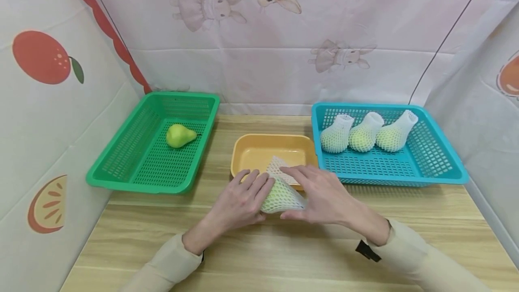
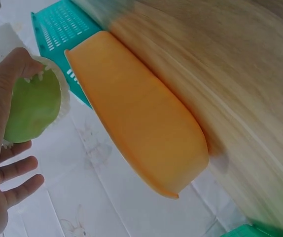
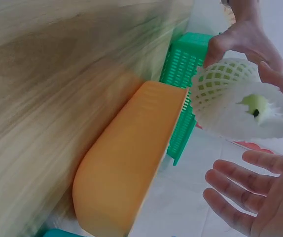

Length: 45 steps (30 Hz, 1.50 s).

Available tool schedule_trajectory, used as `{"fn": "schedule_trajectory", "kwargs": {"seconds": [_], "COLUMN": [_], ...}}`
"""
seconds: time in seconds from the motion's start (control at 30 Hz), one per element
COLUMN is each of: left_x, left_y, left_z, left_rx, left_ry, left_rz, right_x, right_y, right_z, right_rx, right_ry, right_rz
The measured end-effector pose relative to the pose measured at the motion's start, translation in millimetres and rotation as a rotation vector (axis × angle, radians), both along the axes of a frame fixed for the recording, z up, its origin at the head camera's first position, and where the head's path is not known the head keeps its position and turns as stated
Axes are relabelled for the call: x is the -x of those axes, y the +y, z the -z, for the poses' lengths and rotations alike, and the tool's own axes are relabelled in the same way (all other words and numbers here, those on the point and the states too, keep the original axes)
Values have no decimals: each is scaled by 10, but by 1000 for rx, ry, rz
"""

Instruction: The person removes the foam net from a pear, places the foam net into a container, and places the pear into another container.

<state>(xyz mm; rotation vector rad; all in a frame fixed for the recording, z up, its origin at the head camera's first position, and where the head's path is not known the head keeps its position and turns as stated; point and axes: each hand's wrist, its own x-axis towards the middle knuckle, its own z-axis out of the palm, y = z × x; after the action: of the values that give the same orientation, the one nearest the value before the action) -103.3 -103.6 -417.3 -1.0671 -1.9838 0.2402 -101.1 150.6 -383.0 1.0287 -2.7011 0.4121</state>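
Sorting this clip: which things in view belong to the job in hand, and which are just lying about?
Seem part of the job:
held pear and foam net around it
bare pear in green basket
three netted pears in blue basket
orange tray

Seem mere surroundings:
wooden table
rabbit-print backdrop
fruit-print side sheet

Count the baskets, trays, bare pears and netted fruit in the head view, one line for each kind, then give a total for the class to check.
Baskets: 2 (green basket, blue basket)
Tray: 1
Bare pear: 1
Netted fruit: 4 (1 held, 3 in the blue basket)
Total: 8
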Motion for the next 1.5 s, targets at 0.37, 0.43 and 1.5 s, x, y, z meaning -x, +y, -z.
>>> {"fn": "schedule_trajectory", "kwargs": {"seconds": [0.37,0.43,1.5], "left_x": [18,18,-8], "left_y": [24,27,-132], "left_z": [5,2,1], "left_rx": [-13,-16,-36], "left_ry": [71,74,-147], "left_rz": [69,72,70], "right_x": [19,20,80], "right_y": [-61,-66,-9], "right_z": [123,137,302], "right_rx": [-3,4,153], "right_ry": [48,54,181], "right_rz": [-9,-10,-94]}}
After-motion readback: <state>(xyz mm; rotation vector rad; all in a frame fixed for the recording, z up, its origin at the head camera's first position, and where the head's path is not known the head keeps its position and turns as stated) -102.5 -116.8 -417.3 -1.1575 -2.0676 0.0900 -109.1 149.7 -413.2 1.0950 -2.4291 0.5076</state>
